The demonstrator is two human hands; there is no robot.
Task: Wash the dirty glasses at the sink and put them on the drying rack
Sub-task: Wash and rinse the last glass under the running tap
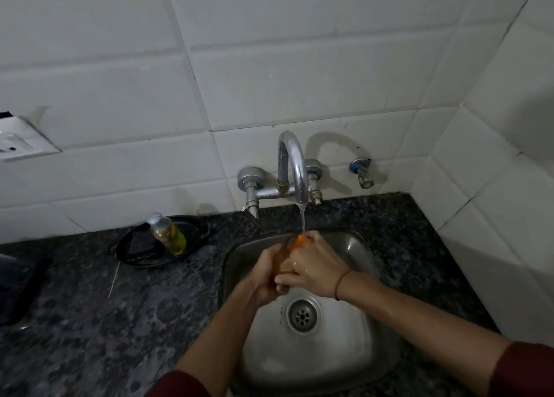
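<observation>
Both hands grasp one glass (284,254) at the middle of the frame: the left hand (265,276) wraps its lower left side, and the right hand (314,269) lies over its right side with its fingers curled under the base. The glass shows orange between the palms; whether that is tint or a scrubber I cannot tell. It is held above the sink (356,246), its long axis running from the hands up the frame, with the upper end just under the water stream (302,219) from the tap (295,168). Neither hand is clearly nearer the upper end. Farther left, a soap bottle (168,234) lies in a black dish (129,246). No drying rack is in view, so which way the glass must be carried stays unknown.
</observation>
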